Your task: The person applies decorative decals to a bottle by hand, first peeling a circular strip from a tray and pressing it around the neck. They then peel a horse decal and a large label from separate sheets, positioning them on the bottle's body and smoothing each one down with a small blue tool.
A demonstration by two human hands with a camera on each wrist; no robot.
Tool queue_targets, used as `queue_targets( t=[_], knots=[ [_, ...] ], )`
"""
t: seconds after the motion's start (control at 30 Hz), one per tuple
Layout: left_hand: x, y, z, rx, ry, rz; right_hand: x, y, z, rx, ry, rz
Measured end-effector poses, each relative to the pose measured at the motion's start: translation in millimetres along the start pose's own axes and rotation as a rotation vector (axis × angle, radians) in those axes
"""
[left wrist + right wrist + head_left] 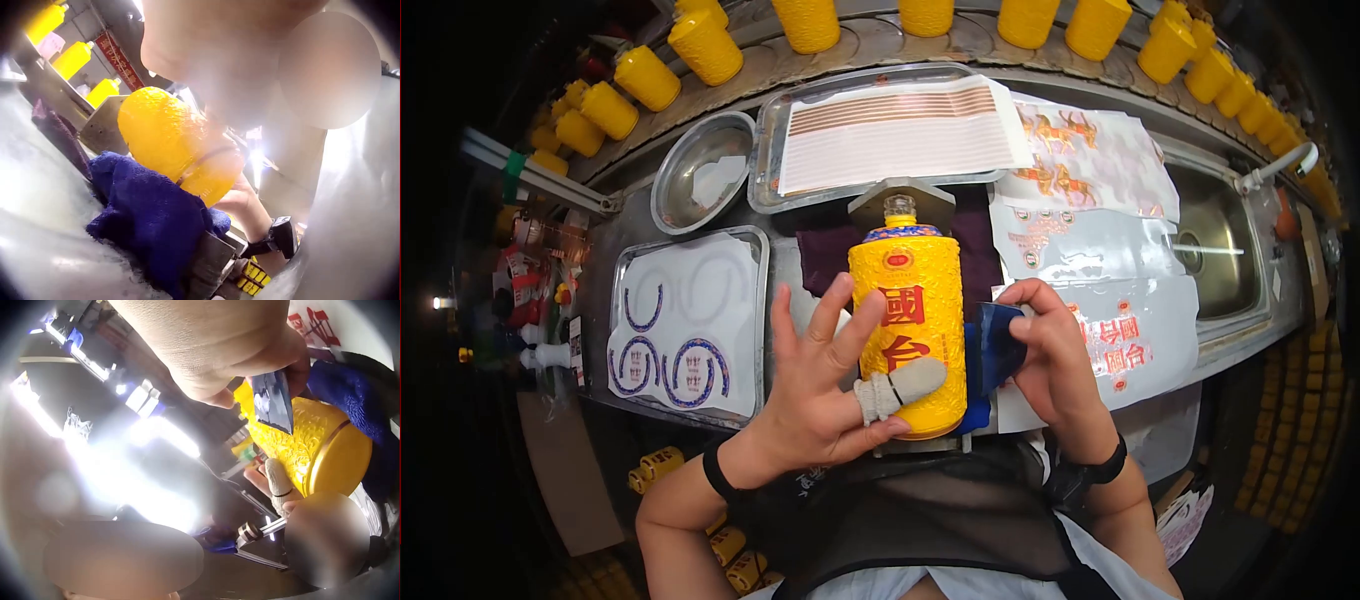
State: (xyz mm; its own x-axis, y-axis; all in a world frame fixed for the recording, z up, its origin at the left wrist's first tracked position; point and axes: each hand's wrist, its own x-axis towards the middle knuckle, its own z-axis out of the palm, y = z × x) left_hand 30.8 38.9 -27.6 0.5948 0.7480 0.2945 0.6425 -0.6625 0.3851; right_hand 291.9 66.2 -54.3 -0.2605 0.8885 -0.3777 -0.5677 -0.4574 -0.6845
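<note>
A yellow embossed bottle (912, 270) with red characters and a clear glass neck lies in front of me, neck pointing away. My left hand (820, 390) spreads its fingers over the left side and lower front of it. One finger wears a grey cloth finger cot (915, 382) and lies straight across the lettering. On the right side, my right hand (1055, 355) pinches a flat dark-blue scraper (1000, 345) between thumb and fingers. The scraper's thin edge shows beside the bottle in the right wrist view (275, 403). A blue cloth (147, 209) is bunched under the bottle.
Sheets of blue ring decals lie in a left tray (762, 300). Behind stand a metal bowl (668, 195) and a tray (766, 150) with striped paper. Decal sheets (1090, 250) spread rightward towards a sink (1250, 260). Yellow bottles (810, 22) line the conveyor behind.
</note>
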Motion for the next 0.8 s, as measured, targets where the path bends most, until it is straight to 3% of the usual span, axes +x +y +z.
queue_targets(
  t=[0.1, 0.23, 0.37, 0.8],
  knots=[
    [2.1, -10.7, 1.6, -0.015, 0.029, -0.066, -4.4, -4.8, 10.8, -0.266, 0.009, -0.094],
    [13.2, -21.8, -0.9, -0.015, 0.055, -0.059, -10.3, -2.8, 26.5, -0.352, -0.001, -0.296],
    [4.0, -19.7, 4.0, -0.075, 0.029, -0.05, -25.0, -3.8, 31.9, -0.47, 0.054, -0.349],
    [31.7, -46.0, 0.1, -0.034, 0.079, -0.087, -22.9, 2.3, 40.7, -0.703, -0.06, -0.547]
  ],
)
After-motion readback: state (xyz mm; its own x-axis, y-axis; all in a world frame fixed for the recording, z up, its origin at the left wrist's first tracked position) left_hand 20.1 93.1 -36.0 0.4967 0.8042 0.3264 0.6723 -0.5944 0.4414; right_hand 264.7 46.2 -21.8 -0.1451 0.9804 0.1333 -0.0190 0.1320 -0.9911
